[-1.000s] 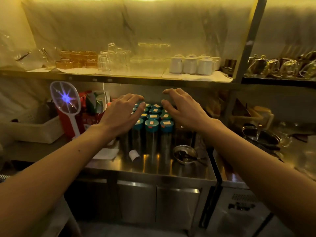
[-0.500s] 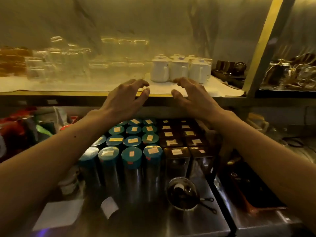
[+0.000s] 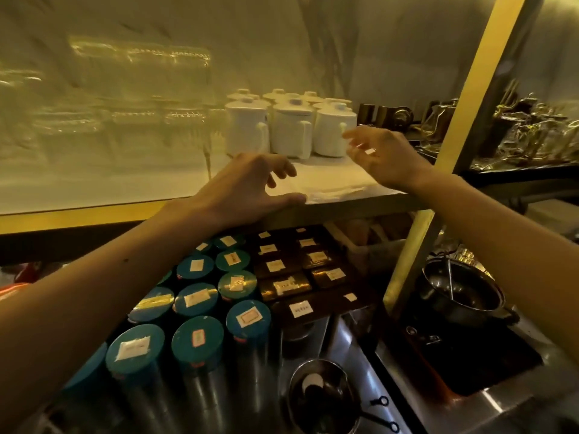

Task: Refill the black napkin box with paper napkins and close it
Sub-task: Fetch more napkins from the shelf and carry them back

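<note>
A flat pack of white paper napkins [image 3: 332, 184] lies on the front of the upper shelf, before the white lidded mugs. My left hand [image 3: 247, 189] hovers over the shelf edge at the pack's left end, fingers spread, thumb touching the edge. My right hand [image 3: 380, 156] is raised above the pack's right end, fingers apart, holding nothing. I see no black napkin box in this view.
White lidded mugs [image 3: 289, 128] stand just behind the napkins. Blurred glassware [image 3: 125, 98] fills the shelf to the left. Below are several teal-lidded tins [image 3: 194, 299] and dark labelled boxes [image 3: 288, 285]. A yellow upright post [image 3: 454, 120] is at right, with a steel pot [image 3: 460, 292] beneath.
The view has moved closer and upward. Both hands have risen from over the tins to the upper shelf and spread apart on either side of the napkin pack.
</note>
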The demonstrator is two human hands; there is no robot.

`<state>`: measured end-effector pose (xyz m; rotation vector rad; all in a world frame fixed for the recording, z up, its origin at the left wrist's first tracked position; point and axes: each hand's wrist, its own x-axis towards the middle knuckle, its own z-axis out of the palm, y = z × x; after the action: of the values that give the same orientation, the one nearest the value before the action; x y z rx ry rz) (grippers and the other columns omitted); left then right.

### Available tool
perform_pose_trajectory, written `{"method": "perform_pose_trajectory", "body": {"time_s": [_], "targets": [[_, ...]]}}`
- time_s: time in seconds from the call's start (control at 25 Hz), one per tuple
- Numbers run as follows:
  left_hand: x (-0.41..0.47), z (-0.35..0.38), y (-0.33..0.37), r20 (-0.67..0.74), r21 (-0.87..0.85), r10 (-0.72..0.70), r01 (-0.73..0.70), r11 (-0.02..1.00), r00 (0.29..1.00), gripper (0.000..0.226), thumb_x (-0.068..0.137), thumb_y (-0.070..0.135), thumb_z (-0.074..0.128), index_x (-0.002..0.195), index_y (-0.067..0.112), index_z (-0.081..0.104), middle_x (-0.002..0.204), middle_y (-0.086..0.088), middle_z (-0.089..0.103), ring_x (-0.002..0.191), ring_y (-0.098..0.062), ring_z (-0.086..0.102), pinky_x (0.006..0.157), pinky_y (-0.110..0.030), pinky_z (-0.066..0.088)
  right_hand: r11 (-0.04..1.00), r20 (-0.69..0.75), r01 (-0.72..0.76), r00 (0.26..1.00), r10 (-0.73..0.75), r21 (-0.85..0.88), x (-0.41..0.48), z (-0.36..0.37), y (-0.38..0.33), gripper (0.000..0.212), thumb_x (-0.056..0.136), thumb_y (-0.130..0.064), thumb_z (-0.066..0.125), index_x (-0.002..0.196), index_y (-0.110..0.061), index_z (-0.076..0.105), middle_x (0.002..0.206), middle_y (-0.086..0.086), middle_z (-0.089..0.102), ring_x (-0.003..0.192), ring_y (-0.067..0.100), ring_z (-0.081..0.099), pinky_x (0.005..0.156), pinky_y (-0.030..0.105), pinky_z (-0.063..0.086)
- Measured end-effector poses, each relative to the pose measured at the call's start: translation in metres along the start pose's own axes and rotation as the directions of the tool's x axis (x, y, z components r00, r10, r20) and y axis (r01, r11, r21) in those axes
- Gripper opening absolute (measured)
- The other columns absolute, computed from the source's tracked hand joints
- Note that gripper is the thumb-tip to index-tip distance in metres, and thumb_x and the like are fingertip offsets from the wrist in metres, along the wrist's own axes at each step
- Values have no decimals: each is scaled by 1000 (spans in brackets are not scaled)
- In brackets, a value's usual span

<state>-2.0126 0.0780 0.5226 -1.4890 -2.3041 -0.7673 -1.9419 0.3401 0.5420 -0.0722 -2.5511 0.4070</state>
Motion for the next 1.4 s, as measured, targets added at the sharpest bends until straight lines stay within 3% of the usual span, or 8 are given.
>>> {"method": "perform_pose_trajectory", "body": {"time_s": [0.24, 0.48, 0.6, 0.76, 0.88, 1.0, 1.16, 1.4], "targets": [[23, 16, -2, 7, 5, -28, 28, 1000, 1000, 61, 71, 60, 70, 120, 23, 62, 111, 3, 66, 80, -4, 64, 70, -26, 57, 995, 286, -100, 953, 102, -23, 34, -6, 65, 31, 95, -20, 58, 125, -27, 58, 124, 3, 61, 112, 19, 56, 92, 34, 44], [41, 26, -4, 63, 49, -68, 65, 997, 996, 55, 74, 57, 69, 119, 25, 64, 111, 5, 68, 81, 0, 63, 66, -13, 47, 990, 449, -143, 884, 132, -9, 55, 0, 100, 30, 97, -20, 55, 122, -37, 59, 131, 0, 57, 116, 15, 49, 101, 39, 38], [45, 26, -4, 122, -2, -67, 67, 998, 990, 53, 72, 61, 66, 115, 29, 66, 105, 9, 69, 82, 5, 63, 64, -11, 47, 987, 492, -158, 861, 127, 21, 60, -4, 112, 32, 97, -17, 54, 108, -46, 62, 129, -5, 57, 119, 14, 50, 106, 42, 38], [51, 26, 2, 187, 24, -80, 77, 997, 979, 68, 64, 70, 64, 122, 35, 60, 98, 17, 63, 81, 6, 61, 59, -9, 46, 960, 556, -228, 825, 104, 159, 64, -10, 122, 41, 94, -10, 57, 96, -51, 67, 119, -13, 59, 110, 11, 55, 84, 25, 48], [54, 29, 0, 154, 29, -101, 98, 995, 983, 38, 79, 49, 68, 111, 29, 68, 87, 21, 64, 80, 11, 59, 60, -4, 45, 943, 599, -263, 795, 91, 205, 66, -11, 125, 45, 91, -13, 63, 103, -56, 62, 119, -11, 57, 109, 11, 54, 77, 19, 47], [55, 29, 1, 126, 19, -142, 141, 990, 982, 21, 84, 35, 69, 104, 29, 71, 80, 29, 57, 76, 11, 60, 62, -7, 47, 952, 616, -247, 783, 86, 180, 72, -4, 124, 45, 90, -15, 65, 107, -56, 57, 120, -10, 56, 109, 13, 54, 74, 18, 48], [53, 27, 3, 112, -2, -146, 147, 989, 983, 17, 84, 30, 70, 101, 28, 71, 85, 22, 64, 81, 6, 63, 66, -8, 50, 967, 564, -187, 824, 56, 176, 71, 2, 123, 36, 90, -15, 65, 96, -50, 70, 117, -10, 59, 105, 15, 56, 72, 18, 49], [44, 27, 4, -96, -24, -115, 113, 993, 989, 20, 84, 28, 68, 104, 26, 71, 85, 17, 66, 68, 0, 67, 65, -15, 50, 964, 402, -47, 913, -65, 262, 56, 5, 118, 32, 86, -18, 70, 98, -48, 66, 100, -3, 65, 94, 14, 61, 78, 18, 50]]}}
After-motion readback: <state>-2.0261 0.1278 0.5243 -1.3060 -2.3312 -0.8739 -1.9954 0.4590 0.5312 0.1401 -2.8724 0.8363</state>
